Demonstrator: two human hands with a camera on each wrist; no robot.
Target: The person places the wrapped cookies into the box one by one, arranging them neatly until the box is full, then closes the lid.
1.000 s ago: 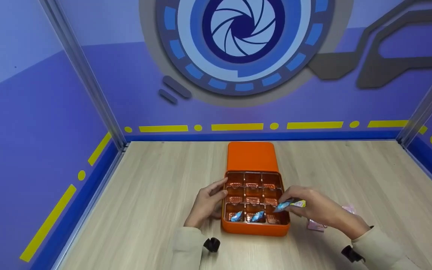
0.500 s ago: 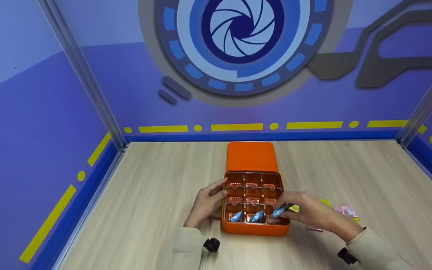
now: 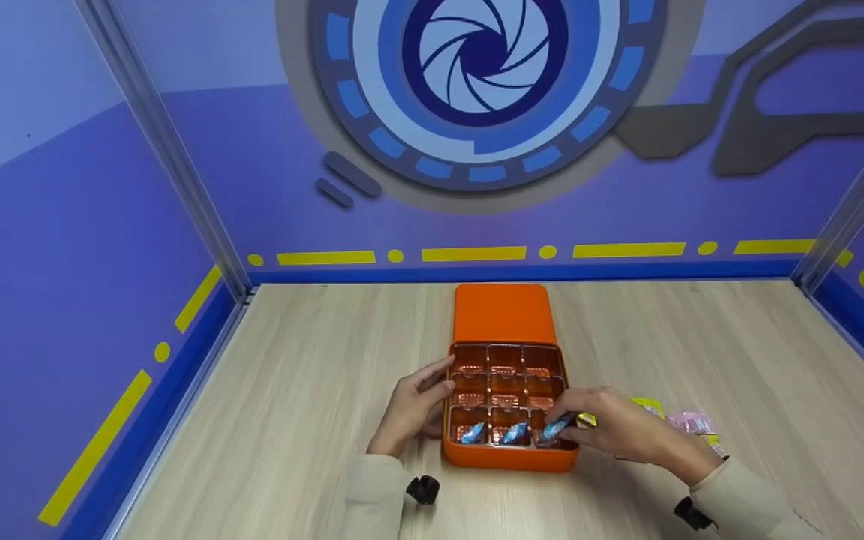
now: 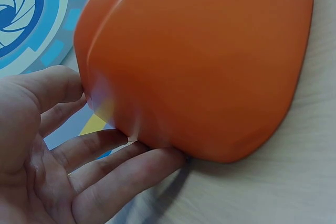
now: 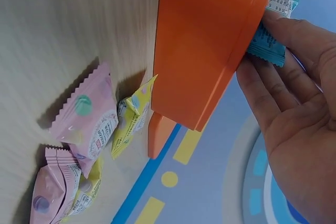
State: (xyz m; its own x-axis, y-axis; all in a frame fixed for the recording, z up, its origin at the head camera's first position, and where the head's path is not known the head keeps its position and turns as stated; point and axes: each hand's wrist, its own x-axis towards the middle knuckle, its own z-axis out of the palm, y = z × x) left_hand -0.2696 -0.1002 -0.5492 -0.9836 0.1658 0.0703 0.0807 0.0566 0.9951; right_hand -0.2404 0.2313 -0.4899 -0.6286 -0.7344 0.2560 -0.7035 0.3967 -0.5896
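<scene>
An orange box [image 3: 511, 459] stands uncovered, with a clear divider inside that forms three rows of compartments. My left hand [image 3: 409, 405] rests against its left side, thumb near the rim; the left wrist view has the fingers [image 4: 131, 182] reaching along the wall. In my right hand [image 3: 623, 424], thumb and fingers pinch a blue wrapped candy [image 3: 554, 429], low in the front right compartment. The right wrist view shows its blue wrapper [image 5: 268, 45] under the thumb, partly hidden by the box wall. Two similar blue candies lie in the front left [image 3: 472, 433] and front middle [image 3: 514, 433] compartments.
An orange lid [image 3: 503, 311] lies directly behind the box. To the right, pink candy packets [image 5: 89, 114] and yellow candy packets [image 5: 131, 119] lie on the wooden table [image 3: 312, 375], partly behind my right forearm. Blue-purple panels [image 3: 477, 225] enclose the back and sides.
My right hand has moved slightly left and lowered the blue candy into the front right compartment. More of the pink and yellow packets shows behind the forearm. My left hand has stayed in place.
</scene>
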